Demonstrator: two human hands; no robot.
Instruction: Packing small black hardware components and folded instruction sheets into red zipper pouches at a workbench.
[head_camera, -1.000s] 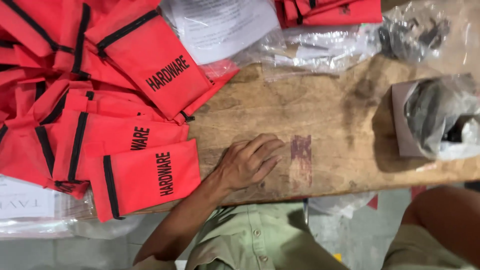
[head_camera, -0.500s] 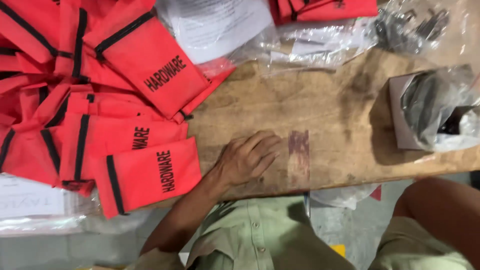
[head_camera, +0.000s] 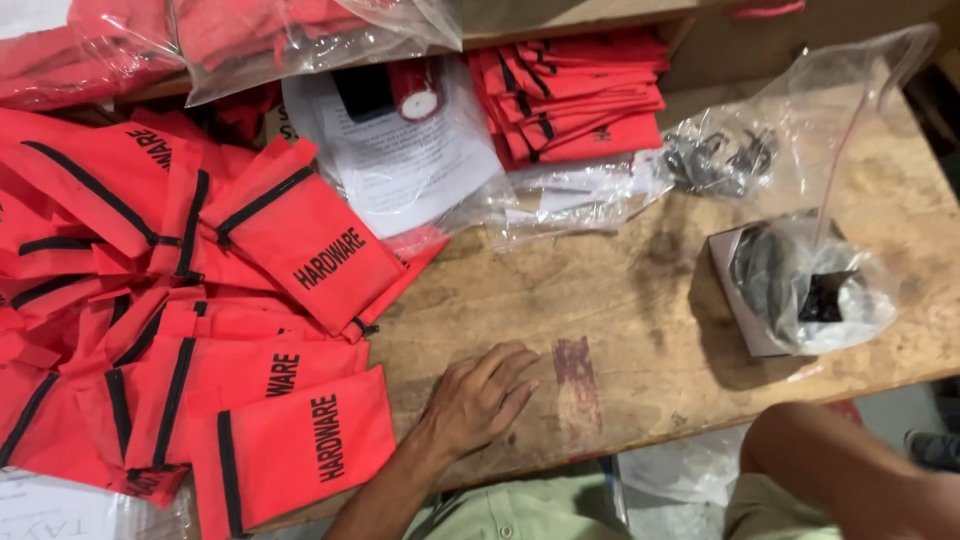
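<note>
- My left hand (head_camera: 480, 395) lies flat on the wooden bench (head_camera: 640, 300), fingers loosely spread, holding nothing — it seems to steady me at the edge.
- My right hand is out of view; only my forearm (head_camera: 850, 470) shows.
- Just beside the left hand lies the nearest red zip pouch (head_camera: 295, 450) — soft fabric, black-trimmed, atop a loose heap.
- Farther right, a crinkled clear bag (head_camera: 810, 285) of dark metal parts sits in a small box.

Red zippered pouches (head_camera: 290, 450) with black lettering lie just left of the left hand (head_camera: 480, 395). Beyond it, a white printed sheet (head_camera: 400, 160); far right, a clear bag-lined box (head_camera: 790, 290).
</note>
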